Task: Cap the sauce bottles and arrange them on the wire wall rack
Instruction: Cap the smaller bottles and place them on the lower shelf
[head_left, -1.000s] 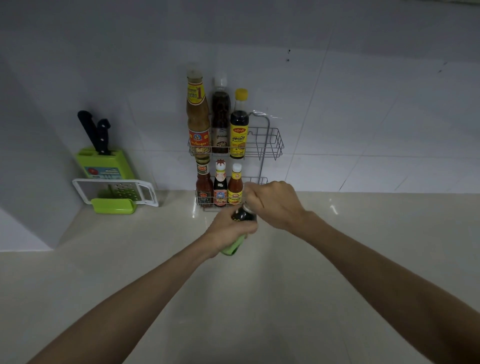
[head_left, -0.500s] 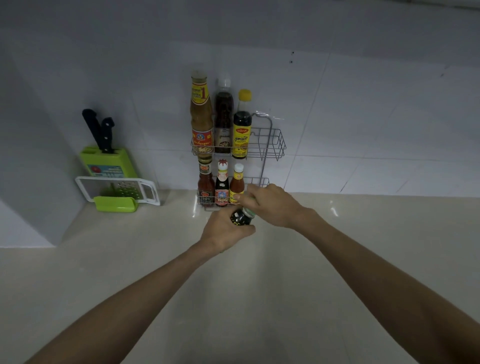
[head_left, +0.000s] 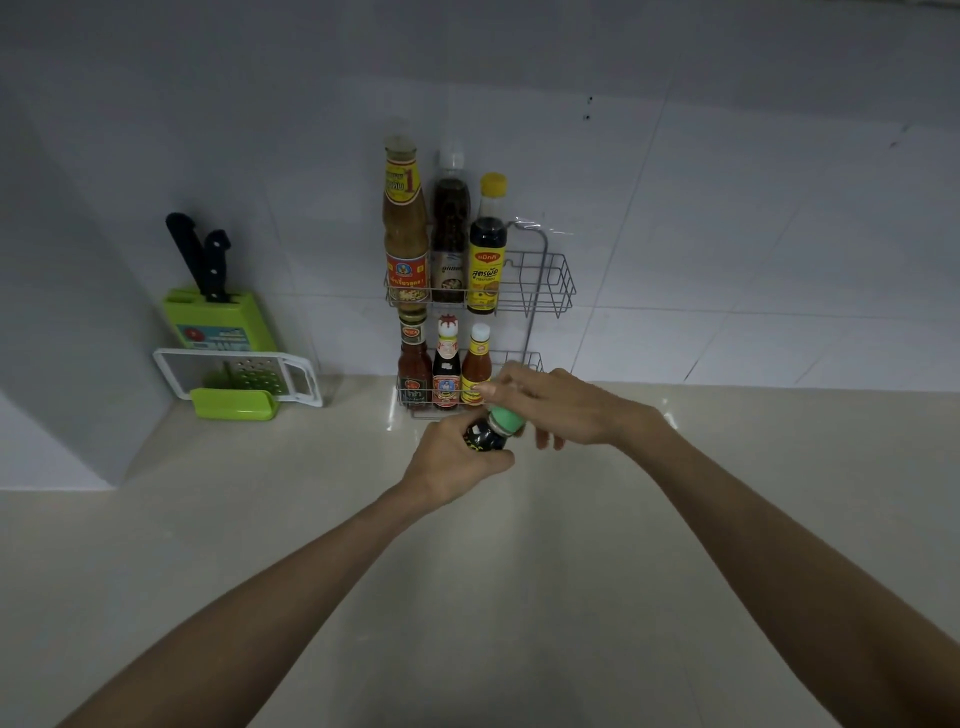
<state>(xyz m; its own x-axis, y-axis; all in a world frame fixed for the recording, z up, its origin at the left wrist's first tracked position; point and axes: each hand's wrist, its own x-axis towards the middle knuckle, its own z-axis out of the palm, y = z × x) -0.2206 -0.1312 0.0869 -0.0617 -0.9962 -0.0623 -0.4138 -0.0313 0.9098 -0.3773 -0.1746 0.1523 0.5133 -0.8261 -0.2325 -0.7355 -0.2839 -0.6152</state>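
My left hand (head_left: 453, 465) grips a dark sauce bottle (head_left: 484, 437) by its body, over the counter just in front of the wire wall rack (head_left: 551, 283). A green cap (head_left: 506, 419) sits on the bottle's neck. My right hand (head_left: 563, 408) hovers beside the cap with loose fingers, thumb and forefinger just above it; whether they touch it I cannot tell. The rack's upper shelf holds three tall bottles (head_left: 447, 234) on its left side. Three small bottles (head_left: 445, 366) fill the left of the lower shelf.
A green knife block (head_left: 221, 325) with two black-handled knives stands at the left against the wall. A white and green grater (head_left: 241, 379) lies in front of it. The beige counter (head_left: 467, 597) spreads below my arms. The right parts of both rack shelves hold no bottles.
The bottle has been brought upright and closer to the rack. My right hand has come off the cap, which now shows green on the neck.
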